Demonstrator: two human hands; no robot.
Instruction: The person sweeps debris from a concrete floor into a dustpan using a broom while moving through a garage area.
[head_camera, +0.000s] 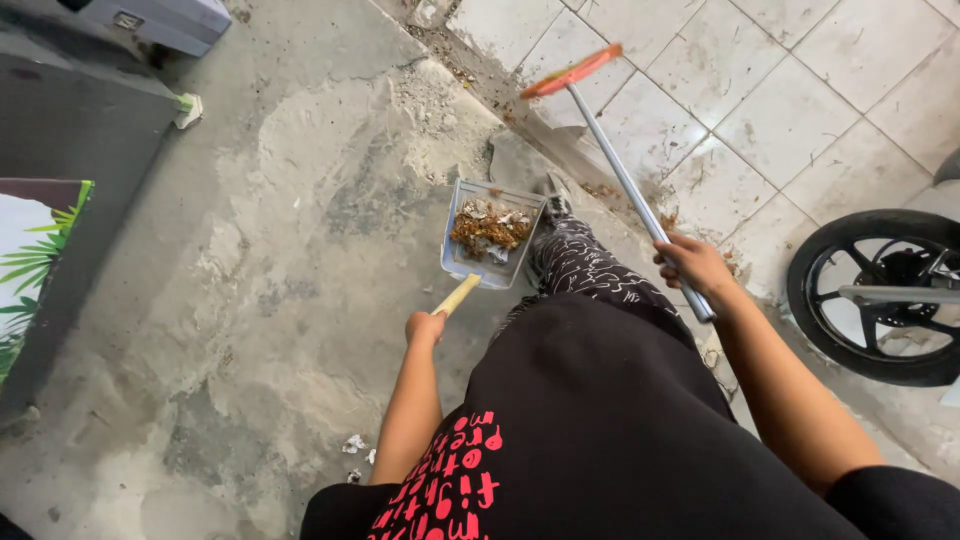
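The left hand (425, 327) is gripping the pale wooden handle (457, 295) of one grey metal dustpan (492, 234), which is sitting just ahead of that hand, over the rough concrete floor (280, 250). One heap of brown debris (489, 226) with pale scraps is lying in the pan. The right hand (692, 265) is closing around the silver pole (630, 185) of one broom, whose orange head (572, 71) is reaching out over the white tiles (790, 110), well beyond the hand. One black motorcycle wheel (880, 295) is standing near the right arm.
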